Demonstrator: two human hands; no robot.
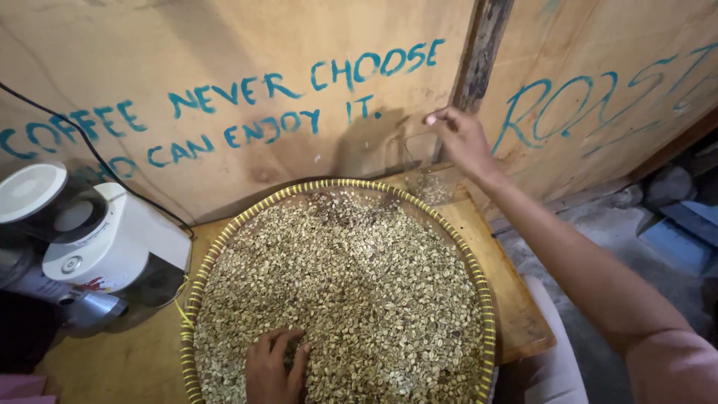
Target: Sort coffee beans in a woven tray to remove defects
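My left hand [275, 366] lies at the bottom centre of the frame, palm down in the pale green coffee beans [351, 292] that fill the round woven tray [488, 314]. Its fingers are curled loosely into the heap, tips buried among the beans, so I cannot tell whether they pinch any.

My right hand [460, 138] is far up in the upper right of the frame, arm stretched across the tray's right rim. Its fingertips [431, 119] are drawn together, thumb against forefinger, as if pinching something small; whatever sits between them is too small to make out.

Directly under that hand, just beyond the tray's far rim and against the wooden wall [224, 67], stands a clear plastic container [428, 176] with a scatter of beans in its bottom. So the container lies straight below my right fingertips, while the bean heap lies down and to the left of them, towards my left hand.

The left hand is the nearer one to the beans, in fact touching them; the right is the nearer one to the container, poised above its opening, apart from it.

At the left edge stands a white electric grinder [97, 239] on the wooden table [516, 299].
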